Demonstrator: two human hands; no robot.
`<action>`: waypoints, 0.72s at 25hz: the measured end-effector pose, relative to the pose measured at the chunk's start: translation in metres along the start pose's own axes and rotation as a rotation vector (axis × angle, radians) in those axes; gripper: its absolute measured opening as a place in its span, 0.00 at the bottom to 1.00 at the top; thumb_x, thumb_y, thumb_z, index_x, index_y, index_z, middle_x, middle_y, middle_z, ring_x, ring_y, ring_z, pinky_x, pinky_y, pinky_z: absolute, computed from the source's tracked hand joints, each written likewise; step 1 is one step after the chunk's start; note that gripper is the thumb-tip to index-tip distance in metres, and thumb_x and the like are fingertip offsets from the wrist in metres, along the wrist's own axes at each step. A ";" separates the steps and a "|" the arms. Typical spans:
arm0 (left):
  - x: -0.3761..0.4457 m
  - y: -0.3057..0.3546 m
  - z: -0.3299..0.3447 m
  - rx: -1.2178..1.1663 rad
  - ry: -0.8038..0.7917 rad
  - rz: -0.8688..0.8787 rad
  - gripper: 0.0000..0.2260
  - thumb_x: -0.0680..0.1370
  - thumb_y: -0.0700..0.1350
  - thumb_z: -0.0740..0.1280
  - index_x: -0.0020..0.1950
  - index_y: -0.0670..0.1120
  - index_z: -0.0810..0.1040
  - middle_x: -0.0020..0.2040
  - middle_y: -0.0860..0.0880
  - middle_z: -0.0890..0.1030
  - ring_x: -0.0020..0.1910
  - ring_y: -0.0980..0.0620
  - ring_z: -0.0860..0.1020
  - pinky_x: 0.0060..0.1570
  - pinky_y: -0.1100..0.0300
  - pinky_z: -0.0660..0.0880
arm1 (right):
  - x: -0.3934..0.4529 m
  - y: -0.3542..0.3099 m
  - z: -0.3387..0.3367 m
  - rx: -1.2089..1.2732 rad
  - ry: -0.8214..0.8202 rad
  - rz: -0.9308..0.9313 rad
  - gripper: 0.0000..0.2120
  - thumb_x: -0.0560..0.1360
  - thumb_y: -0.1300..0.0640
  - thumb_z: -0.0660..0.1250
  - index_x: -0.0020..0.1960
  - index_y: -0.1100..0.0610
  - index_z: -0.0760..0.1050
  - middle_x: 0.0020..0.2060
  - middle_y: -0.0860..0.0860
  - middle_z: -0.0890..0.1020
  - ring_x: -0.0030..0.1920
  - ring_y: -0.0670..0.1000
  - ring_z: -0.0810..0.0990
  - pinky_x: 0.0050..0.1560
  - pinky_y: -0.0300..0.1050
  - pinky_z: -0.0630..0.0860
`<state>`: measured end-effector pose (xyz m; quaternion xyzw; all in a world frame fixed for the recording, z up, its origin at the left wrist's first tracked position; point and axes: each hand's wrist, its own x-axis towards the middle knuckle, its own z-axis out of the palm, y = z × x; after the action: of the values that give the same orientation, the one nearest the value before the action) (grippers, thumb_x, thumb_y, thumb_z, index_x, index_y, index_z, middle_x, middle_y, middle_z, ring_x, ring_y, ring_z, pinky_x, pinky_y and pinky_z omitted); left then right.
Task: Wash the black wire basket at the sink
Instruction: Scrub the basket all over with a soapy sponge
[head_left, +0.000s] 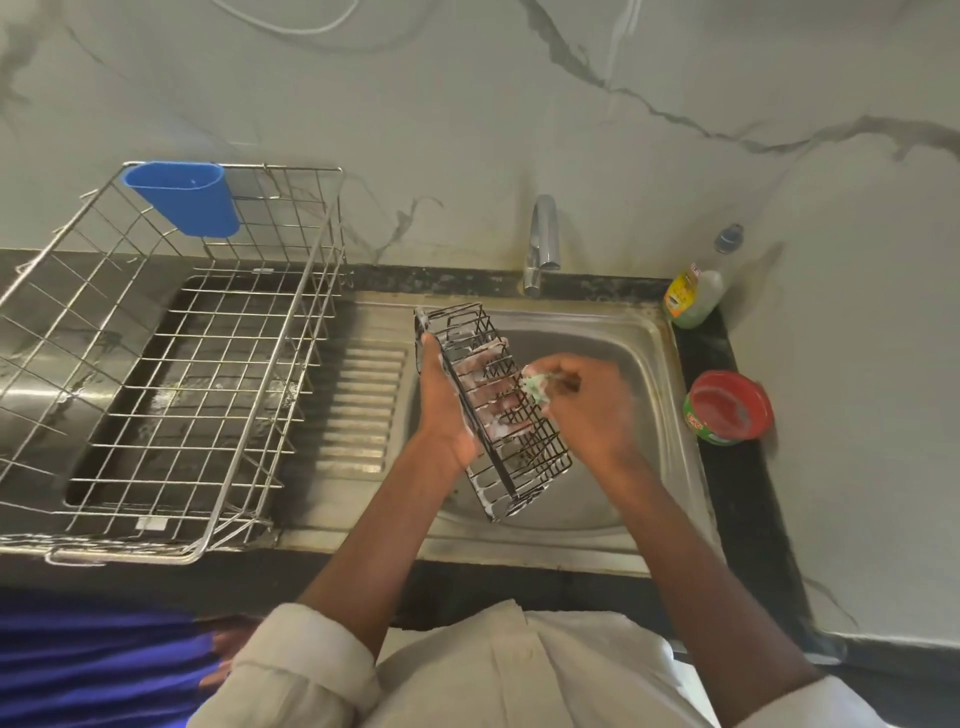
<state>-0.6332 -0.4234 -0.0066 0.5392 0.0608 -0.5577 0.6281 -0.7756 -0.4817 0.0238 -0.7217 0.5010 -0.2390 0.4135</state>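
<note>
A long, narrow black wire basket is held tilted over the steel sink bowl, streaked with white suds. My left hand grips its left long side, and my fingers show through the wires from underneath. My right hand pinches a small green soapy scrub pad against the basket's right side. The faucet stands behind the bowl, and no water is visible running from it.
A large steel wire dish rack with a blue plastic cup holder sits on the drainboard to the left. A dish-liquid bottle and a red-and-green tub of dish soap stand on the dark counter to the right. Blue cloth lies bottom left.
</note>
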 end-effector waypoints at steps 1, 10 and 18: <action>0.002 0.000 0.001 -0.001 0.011 -0.003 0.44 0.79 0.79 0.49 0.65 0.44 0.85 0.61 0.33 0.85 0.63 0.33 0.82 0.66 0.28 0.74 | 0.002 0.000 0.000 0.009 0.000 0.002 0.14 0.79 0.65 0.69 0.53 0.48 0.86 0.48 0.41 0.86 0.49 0.44 0.86 0.54 0.43 0.82; 0.020 0.019 0.013 -0.044 -0.042 0.031 0.40 0.79 0.78 0.52 0.54 0.45 0.85 0.49 0.41 0.86 0.48 0.42 0.84 0.49 0.49 0.81 | 0.016 -0.015 0.031 -0.159 0.088 -0.278 0.21 0.74 0.76 0.69 0.59 0.56 0.85 0.53 0.52 0.87 0.48 0.48 0.84 0.46 0.25 0.74; 0.029 0.024 0.015 0.040 -0.065 0.063 0.39 0.82 0.75 0.50 0.55 0.45 0.85 0.44 0.43 0.87 0.37 0.47 0.86 0.34 0.57 0.82 | 0.037 -0.019 0.044 -0.124 0.183 -0.264 0.13 0.76 0.71 0.72 0.56 0.58 0.85 0.52 0.54 0.86 0.43 0.46 0.82 0.42 0.25 0.76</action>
<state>-0.6121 -0.4579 -0.0051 0.5350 0.0121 -0.5560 0.6360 -0.7175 -0.4971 0.0134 -0.7806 0.4513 -0.3242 0.2860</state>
